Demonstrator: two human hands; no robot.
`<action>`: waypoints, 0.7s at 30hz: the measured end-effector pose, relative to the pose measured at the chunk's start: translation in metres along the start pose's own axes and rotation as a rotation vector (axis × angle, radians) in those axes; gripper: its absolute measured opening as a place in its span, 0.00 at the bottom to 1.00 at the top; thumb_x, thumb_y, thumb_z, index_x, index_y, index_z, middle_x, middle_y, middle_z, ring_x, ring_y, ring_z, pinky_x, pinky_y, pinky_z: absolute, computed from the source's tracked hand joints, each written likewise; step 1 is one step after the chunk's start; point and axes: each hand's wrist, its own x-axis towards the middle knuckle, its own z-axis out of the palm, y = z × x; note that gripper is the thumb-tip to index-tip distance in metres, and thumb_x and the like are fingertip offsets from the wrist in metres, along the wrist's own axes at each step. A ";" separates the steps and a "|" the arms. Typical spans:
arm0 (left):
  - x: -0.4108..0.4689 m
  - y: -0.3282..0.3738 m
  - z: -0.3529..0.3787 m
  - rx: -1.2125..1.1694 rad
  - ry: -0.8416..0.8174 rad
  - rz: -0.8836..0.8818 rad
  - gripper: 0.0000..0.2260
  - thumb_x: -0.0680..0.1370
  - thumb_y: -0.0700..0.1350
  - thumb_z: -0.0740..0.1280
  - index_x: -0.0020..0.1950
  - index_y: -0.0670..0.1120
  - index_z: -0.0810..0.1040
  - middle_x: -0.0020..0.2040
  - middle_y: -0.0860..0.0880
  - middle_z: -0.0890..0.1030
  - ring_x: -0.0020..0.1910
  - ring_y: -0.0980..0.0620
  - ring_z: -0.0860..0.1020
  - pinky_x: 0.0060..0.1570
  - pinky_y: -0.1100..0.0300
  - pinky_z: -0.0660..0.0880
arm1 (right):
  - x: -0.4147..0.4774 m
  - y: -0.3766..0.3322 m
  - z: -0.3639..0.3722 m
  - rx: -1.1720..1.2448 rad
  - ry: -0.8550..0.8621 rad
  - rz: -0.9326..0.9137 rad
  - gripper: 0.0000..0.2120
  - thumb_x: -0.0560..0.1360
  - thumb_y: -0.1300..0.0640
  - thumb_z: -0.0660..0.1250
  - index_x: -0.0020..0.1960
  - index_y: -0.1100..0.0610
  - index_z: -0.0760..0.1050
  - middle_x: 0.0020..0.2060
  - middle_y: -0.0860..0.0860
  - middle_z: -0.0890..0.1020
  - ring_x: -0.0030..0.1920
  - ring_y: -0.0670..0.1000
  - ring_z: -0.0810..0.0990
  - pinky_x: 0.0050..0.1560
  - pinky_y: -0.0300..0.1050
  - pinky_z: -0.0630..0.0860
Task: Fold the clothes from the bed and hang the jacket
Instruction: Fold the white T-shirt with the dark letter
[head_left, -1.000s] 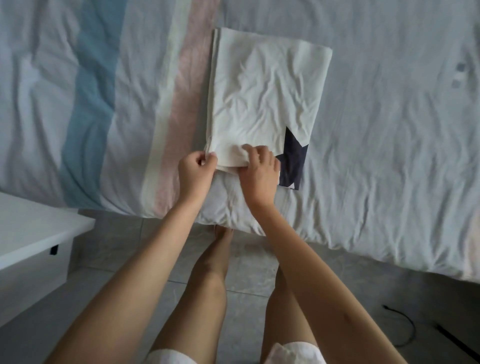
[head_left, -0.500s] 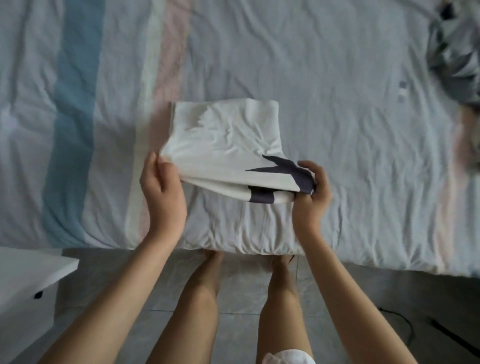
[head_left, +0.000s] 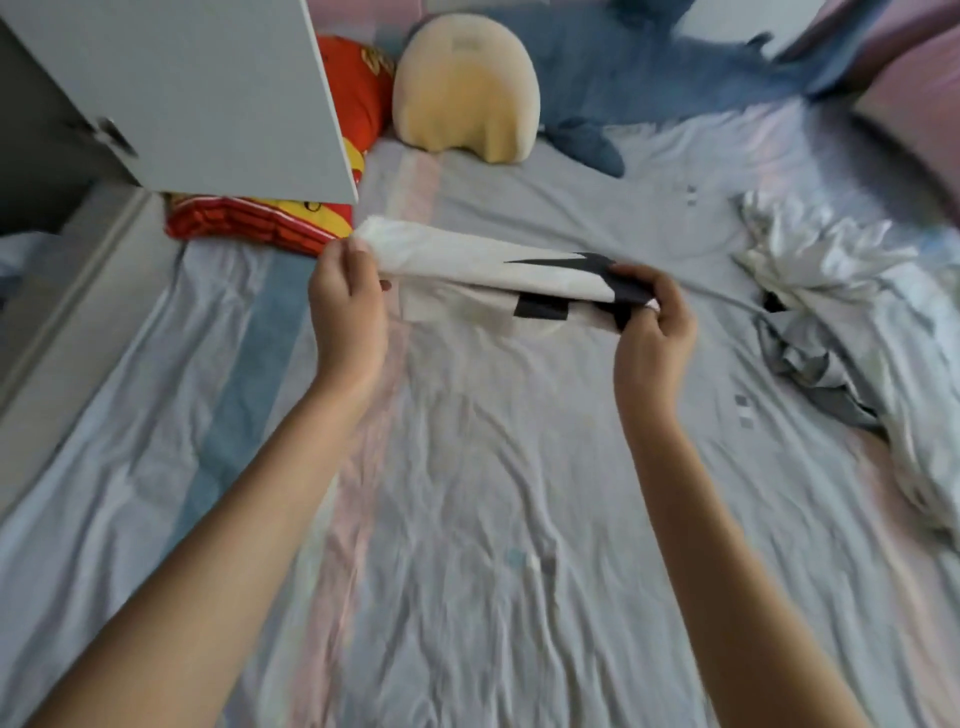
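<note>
While the folded white T-shirt (head_left: 467, 260) with its dark print hangs just above the striped bed sheet (head_left: 493, 493), the left hand (head_left: 345, 306) pinches its left end and the right hand (head_left: 652, 332) curls round the right end at the print. To carry it well, I judge that both grips should travel level and together, so the layers neither sag in the middle nor slide apart. An open white cabinet door (head_left: 208, 93) stands to the left. A crumpled pale garment (head_left: 831, 291), possibly the jacket, lies unfolded on the sheet at the right.
</note>
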 end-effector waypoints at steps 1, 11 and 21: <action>-0.002 -0.007 -0.003 0.059 -0.025 -0.002 0.11 0.81 0.43 0.56 0.40 0.52 0.71 0.35 0.54 0.74 0.33 0.57 0.73 0.39 0.58 0.71 | -0.001 0.005 0.000 -0.025 0.011 0.023 0.23 0.62 0.69 0.52 0.45 0.52 0.80 0.40 0.46 0.82 0.43 0.44 0.78 0.44 0.40 0.75; -0.122 -0.193 -0.060 0.543 -0.274 -0.489 0.14 0.82 0.40 0.55 0.49 0.30 0.73 0.51 0.28 0.76 0.52 0.34 0.75 0.47 0.49 0.66 | -0.125 0.183 -0.044 -0.647 -0.493 0.492 0.13 0.71 0.68 0.55 0.45 0.50 0.66 0.39 0.52 0.77 0.38 0.59 0.79 0.39 0.49 0.73; -0.298 -0.249 -0.174 0.669 -0.185 -0.683 0.10 0.82 0.38 0.56 0.45 0.34 0.70 0.41 0.32 0.74 0.44 0.36 0.74 0.41 0.53 0.61 | -0.284 0.205 -0.122 -1.124 -1.164 0.376 0.17 0.75 0.43 0.58 0.57 0.52 0.70 0.39 0.47 0.80 0.42 0.54 0.80 0.36 0.45 0.68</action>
